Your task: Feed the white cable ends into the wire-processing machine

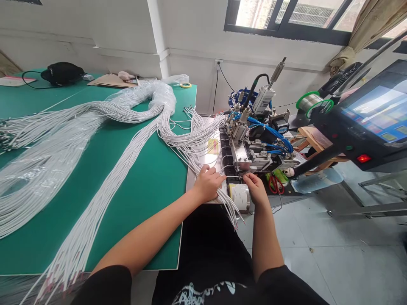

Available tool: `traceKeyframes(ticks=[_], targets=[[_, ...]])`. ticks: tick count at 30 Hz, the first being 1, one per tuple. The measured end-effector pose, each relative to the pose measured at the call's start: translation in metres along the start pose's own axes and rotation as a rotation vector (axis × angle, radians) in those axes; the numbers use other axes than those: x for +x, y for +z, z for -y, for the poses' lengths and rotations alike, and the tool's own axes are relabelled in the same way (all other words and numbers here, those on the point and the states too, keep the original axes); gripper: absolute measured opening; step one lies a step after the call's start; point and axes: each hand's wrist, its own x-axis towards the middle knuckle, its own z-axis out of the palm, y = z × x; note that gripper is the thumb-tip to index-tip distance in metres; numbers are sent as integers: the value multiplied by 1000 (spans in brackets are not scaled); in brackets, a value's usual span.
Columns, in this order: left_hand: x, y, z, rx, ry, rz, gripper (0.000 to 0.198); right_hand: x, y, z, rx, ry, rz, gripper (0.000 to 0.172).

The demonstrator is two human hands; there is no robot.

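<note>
Plastic sleeving (54, 169), clear and crumpled, lies across your green desk (152, 186) with long white cables inside it. One loose bundle (127, 165) slants from the far middle down to the near left, its ends hanging over the edge. Your left hand (210, 184) is curled above another fan of cables, its fingertips holding a single white cable (234, 176) — nearly level, its long axis running left to right between your hands, beside the machine (246, 144). A labelled roll (240, 198) sits just nearer you; a blue bowl (252, 96) stands behind, contents too small to tell. Your right hand (253, 186) pinches the cable's right-hand part — tip hidden. Farther right, a green spool (312, 104) carries silvery wire.
</note>
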Motion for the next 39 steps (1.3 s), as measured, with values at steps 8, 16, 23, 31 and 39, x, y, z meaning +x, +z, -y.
traceKeyframes(ticks=[8,16,23,31,39], targets=[[0,-2,-1,-7,0,-10,29,-3,4,-1,189,160,13,34],[-1,-2,-1,-8,-11,-24,33,-4,-1,1,-29,-39,-18,32],[0,0,-1,2,-30,-30,31,2,1,8,22,20,29,31],[-1,-1,-2,2,-69,-53,23,0,6,1,166,154,-40,35],[0,-4,-2,-22,-126,-85,27,-20,-11,6,-27,-19,-185,35]])
